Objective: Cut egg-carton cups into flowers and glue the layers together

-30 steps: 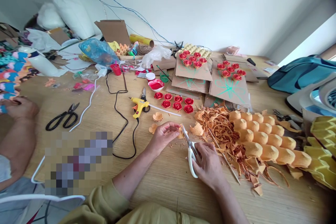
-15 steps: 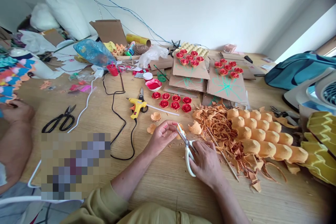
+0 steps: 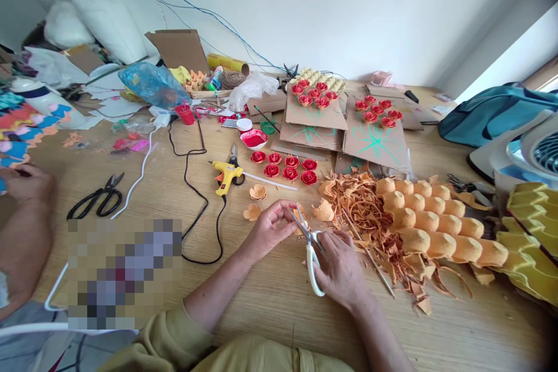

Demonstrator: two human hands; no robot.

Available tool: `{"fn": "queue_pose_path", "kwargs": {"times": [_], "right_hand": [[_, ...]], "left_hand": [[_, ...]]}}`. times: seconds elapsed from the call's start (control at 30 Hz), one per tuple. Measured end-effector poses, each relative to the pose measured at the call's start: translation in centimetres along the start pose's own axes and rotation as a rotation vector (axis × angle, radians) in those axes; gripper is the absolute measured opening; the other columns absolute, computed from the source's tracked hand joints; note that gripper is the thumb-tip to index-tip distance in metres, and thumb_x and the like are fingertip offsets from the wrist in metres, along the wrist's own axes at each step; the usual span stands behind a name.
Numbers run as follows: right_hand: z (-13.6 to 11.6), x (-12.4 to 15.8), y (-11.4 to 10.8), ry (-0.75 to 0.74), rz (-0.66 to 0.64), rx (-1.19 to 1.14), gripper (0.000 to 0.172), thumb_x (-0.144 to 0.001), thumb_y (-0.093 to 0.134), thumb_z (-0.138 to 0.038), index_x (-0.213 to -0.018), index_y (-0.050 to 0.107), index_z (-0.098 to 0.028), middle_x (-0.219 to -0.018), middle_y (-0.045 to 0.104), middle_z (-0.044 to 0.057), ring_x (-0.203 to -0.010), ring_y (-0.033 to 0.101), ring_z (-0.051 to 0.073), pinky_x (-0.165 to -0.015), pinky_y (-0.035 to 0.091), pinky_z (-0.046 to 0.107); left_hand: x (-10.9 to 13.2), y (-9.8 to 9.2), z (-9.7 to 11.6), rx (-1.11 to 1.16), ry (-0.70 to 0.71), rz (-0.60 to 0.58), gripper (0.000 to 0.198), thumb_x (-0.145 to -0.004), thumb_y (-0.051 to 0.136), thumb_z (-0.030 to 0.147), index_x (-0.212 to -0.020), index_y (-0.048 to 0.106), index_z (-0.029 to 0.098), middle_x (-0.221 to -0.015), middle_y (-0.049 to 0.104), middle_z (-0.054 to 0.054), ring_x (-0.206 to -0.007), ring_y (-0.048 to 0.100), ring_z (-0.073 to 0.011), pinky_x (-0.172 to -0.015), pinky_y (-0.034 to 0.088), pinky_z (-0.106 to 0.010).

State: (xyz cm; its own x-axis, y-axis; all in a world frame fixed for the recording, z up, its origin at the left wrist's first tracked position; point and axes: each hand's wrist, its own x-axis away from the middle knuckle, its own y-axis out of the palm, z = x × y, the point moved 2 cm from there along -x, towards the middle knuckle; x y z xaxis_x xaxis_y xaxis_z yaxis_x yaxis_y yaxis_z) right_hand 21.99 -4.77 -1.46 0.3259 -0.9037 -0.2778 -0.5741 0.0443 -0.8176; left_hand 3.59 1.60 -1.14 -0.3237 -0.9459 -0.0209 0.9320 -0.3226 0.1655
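Mostly hidden behind curled fingers, a small orange cardboard piece [image 3: 300,229] is pinched between the thumb and fingertips of the left hand [image 3: 270,226], just above the bench [image 3: 270,308] near its front middle. Only slivers of the piece are seen beside the blades, so its shape cannot be made out.

White-handled scissors [image 3: 310,253] are gripped in the right hand [image 3: 342,267]. The fingers are closed through the loops, which are partly covered. The blades are pointed up and away into the piece, and whether their tips are parted cannot be told.

The back of the left hand is turned upward, with its fingers curled toward the right. The right hand is held knuckles-up, low over the bench. Both forearms are cut off by the lower edge, the left one in a mustard sleeve [image 3: 174,340].

Just to the right, a heap of orange scraps [image 3: 361,203] is piled against an orange egg tray [image 3: 436,226]. Beyond the hands, a cut cardboard cup [image 3: 257,192], a yellow glue gun [image 3: 226,173] and a cluster of red roses [image 3: 285,165] are laid out.

Well to the left, black scissors [image 3: 98,200] are seen. A blurred block [image 3: 124,273] covers part of the bench there. Another person's hand [image 3: 26,183] is cropped by the frame edge.
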Motion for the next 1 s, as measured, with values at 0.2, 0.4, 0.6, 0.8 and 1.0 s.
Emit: {"fn": "queue_pose_path", "kwargs": {"times": [0.2, 0.4, 0.6, 0.8, 1.0], "right_hand": [[0.1, 0.2, 0.2, -0.026, -0.026, -0.045, 0.015, -0.084, 0.056, -0.025, -0.086, 0.042, -0.023, -0.077, 0.054, -0.002, -0.073, 0.053, 0.018, -0.095, 0.032, 0.043], [0.1, 0.3, 0.4, -0.045, -0.029, -0.106, 0.018, -0.086, 0.056, -0.026, -0.083, 0.038, -0.023, -0.074, 0.051, -0.004, -0.07, 0.05, 0.017, -0.096, 0.032, 0.044], [-0.2, 0.2, 0.3, -0.053, -0.021, -0.163, 0.02, -0.088, 0.053, -0.026, -0.08, 0.035, -0.023, -0.072, 0.047, -0.004, -0.067, 0.046, 0.016, -0.089, 0.034, 0.04], [-0.2, 0.2, 0.3, -0.047, -0.022, -0.187, 0.023, -0.089, 0.054, -0.024, -0.077, 0.034, -0.023, -0.069, 0.045, -0.005, -0.064, 0.043, 0.014, -0.086, 0.034, 0.038], [0.0, 0.3, 0.2, -0.047, -0.017, -0.182, 0.025, -0.087, 0.056, -0.024, -0.076, 0.034, -0.023, -0.069, 0.045, -0.005, -0.064, 0.044, 0.014, -0.085, 0.035, 0.037]], "left_hand": [[0.1, 0.3, 0.1, 0.097, -0.043, -0.005, 0.038, -0.079, 0.078, 0.03, -0.11, 0.06, 0.018, -0.085, 0.065, 0.0, -0.087, 0.063, -0.0152, -0.087, 0.048, -0.029], [0.3, 0.5, -0.1, 0.173, -0.054, -0.02, 0.038, -0.08, 0.077, 0.028, -0.113, 0.059, 0.02, -0.085, 0.064, 0.001, -0.088, 0.062, -0.0146, -0.087, 0.046, -0.029], [0.4, 0.4, -0.3, 0.183, -0.046, -0.04, 0.041, -0.081, 0.075, 0.027, -0.118, 0.059, 0.022, -0.085, 0.063, 0.001, -0.085, 0.06, -0.0134, -0.081, 0.046, -0.026], [0.4, 0.3, 0.1, 0.089, -0.001, -0.028, 0.044, -0.084, 0.072, 0.025, -0.125, 0.057, 0.023, -0.088, 0.064, 0.0, -0.086, 0.061, -0.0135, -0.081, 0.047, -0.026], [0.5, -0.1, 0.8, -0.005, 0.047, -0.025, 0.051, -0.084, 0.07, 0.021, -0.132, 0.053, 0.023, -0.089, 0.066, -0.001, -0.09, 0.063, -0.015, -0.085, 0.049, -0.027]]}}
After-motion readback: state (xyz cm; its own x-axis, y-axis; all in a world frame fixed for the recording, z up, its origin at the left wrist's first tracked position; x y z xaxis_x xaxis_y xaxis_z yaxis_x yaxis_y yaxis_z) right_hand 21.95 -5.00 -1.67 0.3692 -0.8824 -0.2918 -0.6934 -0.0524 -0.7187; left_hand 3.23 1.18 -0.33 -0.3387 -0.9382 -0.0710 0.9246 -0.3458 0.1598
